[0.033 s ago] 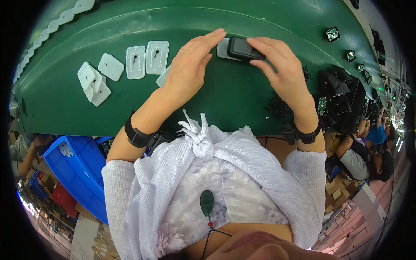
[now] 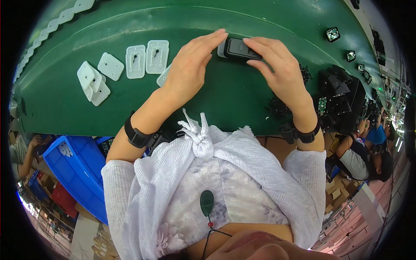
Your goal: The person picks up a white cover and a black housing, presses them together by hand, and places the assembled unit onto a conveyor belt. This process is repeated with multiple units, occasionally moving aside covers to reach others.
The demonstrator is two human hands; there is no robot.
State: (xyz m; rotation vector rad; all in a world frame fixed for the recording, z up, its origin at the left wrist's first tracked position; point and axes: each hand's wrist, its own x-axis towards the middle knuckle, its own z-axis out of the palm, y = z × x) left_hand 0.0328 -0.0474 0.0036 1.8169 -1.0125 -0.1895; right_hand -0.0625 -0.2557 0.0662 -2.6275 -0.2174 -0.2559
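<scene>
A black rectangular plastic case rests over a pale plate on the green table. Only the plate's left end shows past the case. My right hand grips the right end of the case between thumb and fingers. On the other side, my left hand is stretched out with its fingers long and nothing in them, fingertips beside the plate's left end. Left of that hand lie two white plates, each with a small dark piece in the middle. Another white plate is partly hidden under my left hand.
Further left lie a single white plate and a loose pile of white plates. Dark cases and parts crowd the right side. Several small circuit-board pieces line the far right. A blue bin stands below the table's left edge.
My right hand has slid the black case a little to the left, so it covers more of the pale plate. My left hand has hardly moved.
</scene>
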